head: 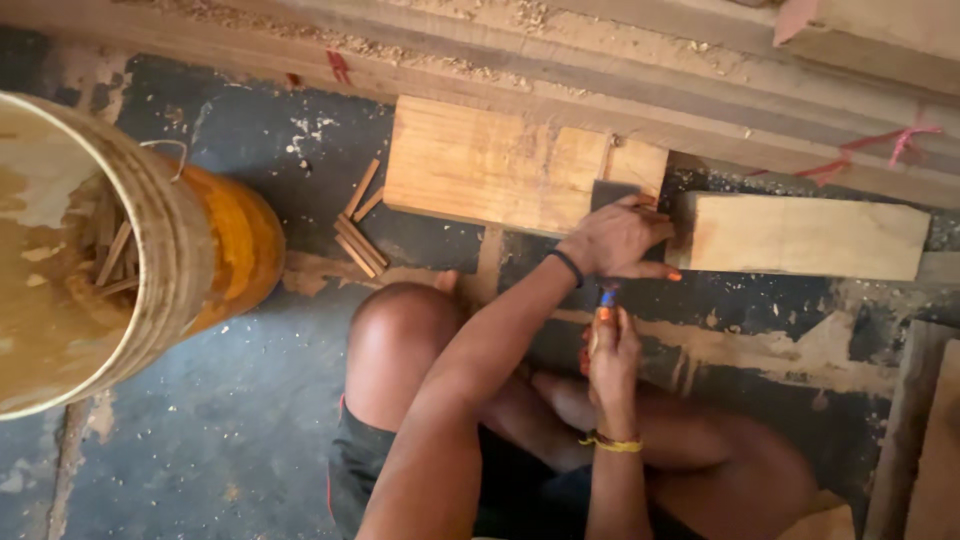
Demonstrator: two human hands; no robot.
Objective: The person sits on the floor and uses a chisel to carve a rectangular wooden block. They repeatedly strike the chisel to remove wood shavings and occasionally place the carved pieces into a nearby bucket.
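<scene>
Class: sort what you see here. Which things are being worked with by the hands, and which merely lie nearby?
In use: left hand pressing the flat wooden board; right hand holding an orange-handled tool.

Lying about: pale wooden block, small loose sticks, orange bucket, long timber.

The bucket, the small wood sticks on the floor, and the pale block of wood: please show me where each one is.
Bucket [215, 245], head view, on its orange side wall.
Small wood sticks [358, 235], head view, on the middle of the pile.
Pale wood block [810, 237], head view, on its top face.
</scene>
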